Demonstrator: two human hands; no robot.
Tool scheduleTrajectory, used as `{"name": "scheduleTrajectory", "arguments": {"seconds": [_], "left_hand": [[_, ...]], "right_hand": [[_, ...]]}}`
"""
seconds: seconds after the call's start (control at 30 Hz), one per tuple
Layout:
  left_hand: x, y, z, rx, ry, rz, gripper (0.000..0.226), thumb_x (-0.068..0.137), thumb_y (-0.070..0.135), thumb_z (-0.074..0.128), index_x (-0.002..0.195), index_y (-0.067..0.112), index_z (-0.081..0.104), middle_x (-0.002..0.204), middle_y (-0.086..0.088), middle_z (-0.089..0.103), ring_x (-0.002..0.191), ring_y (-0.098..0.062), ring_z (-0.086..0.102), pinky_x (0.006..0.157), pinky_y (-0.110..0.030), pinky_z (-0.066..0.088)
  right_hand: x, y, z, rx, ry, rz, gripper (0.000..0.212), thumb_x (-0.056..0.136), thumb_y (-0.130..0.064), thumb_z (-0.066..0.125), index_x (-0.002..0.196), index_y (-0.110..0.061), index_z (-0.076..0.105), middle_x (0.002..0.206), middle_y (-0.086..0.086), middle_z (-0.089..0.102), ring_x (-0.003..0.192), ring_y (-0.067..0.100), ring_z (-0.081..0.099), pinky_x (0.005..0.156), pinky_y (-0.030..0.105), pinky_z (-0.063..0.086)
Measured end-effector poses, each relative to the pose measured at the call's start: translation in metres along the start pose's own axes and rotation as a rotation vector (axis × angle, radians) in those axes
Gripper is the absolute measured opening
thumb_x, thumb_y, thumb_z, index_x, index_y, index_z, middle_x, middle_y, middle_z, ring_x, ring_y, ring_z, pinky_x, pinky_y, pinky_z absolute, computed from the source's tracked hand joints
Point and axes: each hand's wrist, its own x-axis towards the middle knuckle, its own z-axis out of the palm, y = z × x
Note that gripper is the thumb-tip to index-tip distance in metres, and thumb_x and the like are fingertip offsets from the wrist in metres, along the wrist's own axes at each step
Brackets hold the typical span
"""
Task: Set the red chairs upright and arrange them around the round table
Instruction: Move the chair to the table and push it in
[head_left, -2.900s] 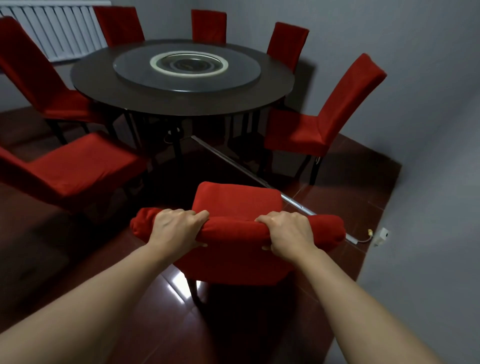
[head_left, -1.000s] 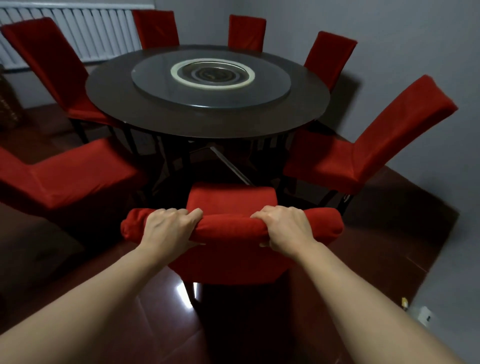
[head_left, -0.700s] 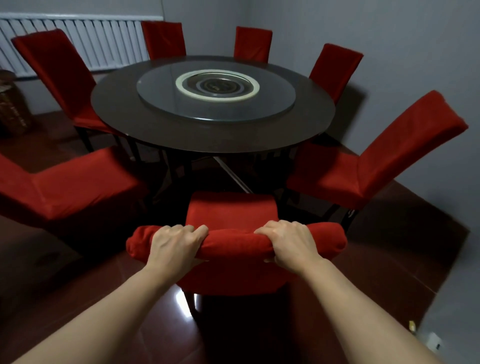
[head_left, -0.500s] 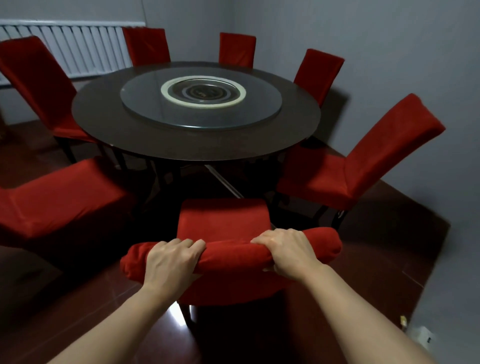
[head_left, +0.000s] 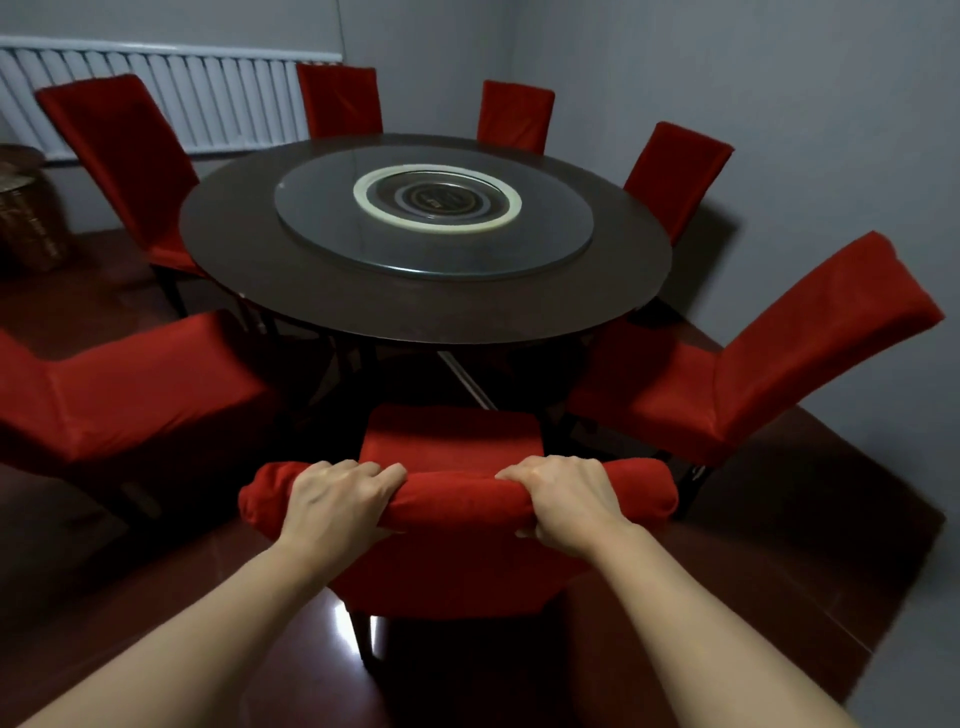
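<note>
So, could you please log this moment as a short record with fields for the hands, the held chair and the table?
left hand: grips top of the near chair's backrest
right hand: grips the same backrest
near chair: upright, seat facing the round table, short of its edge
round table: dark, glass turntable in the middle
other chairs: six upright around the table

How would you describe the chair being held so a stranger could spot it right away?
Start at the round table and come to its near edge. The held chair stands there between two other red chairs. Alone among them, it has a left hand and a right hand gripping its backrest top.
</note>
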Motion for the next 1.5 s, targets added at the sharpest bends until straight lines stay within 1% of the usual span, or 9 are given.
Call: {"name": "scheduleTrajectory", "arguments": {"seconds": [0.17,0.37,0.5,0.67,0.87,0.93,1.07,1.27,1.5], "left_hand": [[0.015,0.023,-0.006,-0.008,-0.018,-0.067,0.061,0.021,0.045,0.093,0.063,0.017,0.06,0.048,0.002,0.055,0.041,-0.021,0.057,0.04,-0.026,0.042],[0.014,0.053,0.014,0.007,-0.12,-0.015,0.067,0.014,0.043,0.093,0.069,0.02,0.063,0.053,0.004,0.058,0.043,-0.019,0.059,0.039,-0.024,0.041],[0.018,0.033,0.012,0.044,-0.106,-0.064,0.065,0.019,0.042,0.094,0.071,0.017,0.065,0.053,0.003,0.058,0.044,-0.021,0.06,0.039,-0.026,0.042],[0.023,0.015,0.011,0.094,-0.097,-0.099,0.059,0.031,0.055,0.091,0.068,0.018,0.064,0.052,0.003,0.058,0.044,-0.022,0.06,0.04,-0.027,0.043],[0.028,0.024,0.017,0.107,-0.099,-0.077,0.059,0.031,0.054,0.092,0.069,0.019,0.064,0.054,0.003,0.061,0.047,-0.021,0.061,0.042,-0.026,0.045],[0.031,0.028,0.018,0.111,-0.119,-0.067,0.059,0.038,0.059,0.089,0.076,0.021,0.064,0.06,0.005,0.063,0.054,-0.02,0.064,0.047,-0.025,0.045],[0.042,0.036,0.02,0.14,-0.185,-0.104,0.055,0.073,0.067,0.063,0.109,0.029,0.047,0.1,0.007,0.064,0.095,-0.016,0.063,0.069,-0.028,0.039],[0.065,0.056,0.031,0.115,-0.214,-0.061,0.054,0.073,0.063,0.066,0.106,0.028,0.043,0.099,0.004,0.064,0.092,-0.021,0.063,0.062,-0.031,0.033],[0.079,0.034,0.038,0.1,-0.168,-0.024,0.056,0.068,0.066,0.066,0.106,0.03,0.047,0.097,0.006,0.064,0.089,-0.02,0.064,0.06,-0.03,0.038]], "right_hand": [[0.006,0.03,-0.006,-0.035,-0.018,-0.082,0.062,0.077,-0.045,0.072,0.133,-0.043,0.046,0.131,-0.015,0.056,0.116,0.015,0.057,0.092,0.033,0.046],[-0.004,0.059,0.015,-0.021,-0.063,-0.075,0.066,0.077,-0.044,0.072,0.136,-0.044,0.043,0.135,-0.017,0.052,0.12,0.012,0.053,0.094,0.03,0.044],[0.012,0.048,0.017,0.0,-0.03,-0.14,0.064,0.076,-0.045,0.073,0.134,-0.041,0.046,0.132,-0.013,0.056,0.117,0.017,0.056,0.092,0.034,0.046],[0.027,0.035,0.02,0.03,-0.008,-0.171,0.062,0.078,-0.042,0.073,0.134,-0.038,0.047,0.131,-0.011,0.056,0.116,0.018,0.057,0.09,0.035,0.046],[0.024,0.047,0.018,0.029,-0.042,-0.199,0.064,0.078,-0.043,0.073,0.136,-0.04,0.047,0.134,-0.014,0.054,0.118,0.016,0.056,0.09,0.035,0.046],[0.025,0.053,0.014,0.017,-0.054,-0.208,0.065,0.077,-0.044,0.073,0.136,-0.04,0.046,0.135,-0.015,0.054,0.119,0.015,0.055,0.091,0.034,0.046],[0.028,0.069,0.008,-0.019,-0.071,-0.199,0.067,0.075,-0.046,0.074,0.135,-0.044,0.044,0.134,-0.018,0.053,0.121,0.011,0.053,0.091,0.031,0.045],[0.03,0.099,0.009,-0.084,-0.057,-0.114,0.068,0.071,-0.052,0.075,0.132,-0.044,0.046,0.13,-0.018,0.055,0.118,0.01,0.053,0.091,0.029,0.04],[0.048,0.1,0.007,-0.073,-0.037,-0.118,0.065,0.07,-0.052,0.076,0.128,-0.044,0.048,0.124,-0.016,0.058,0.114,0.011,0.055,0.088,0.032,0.041]]}}
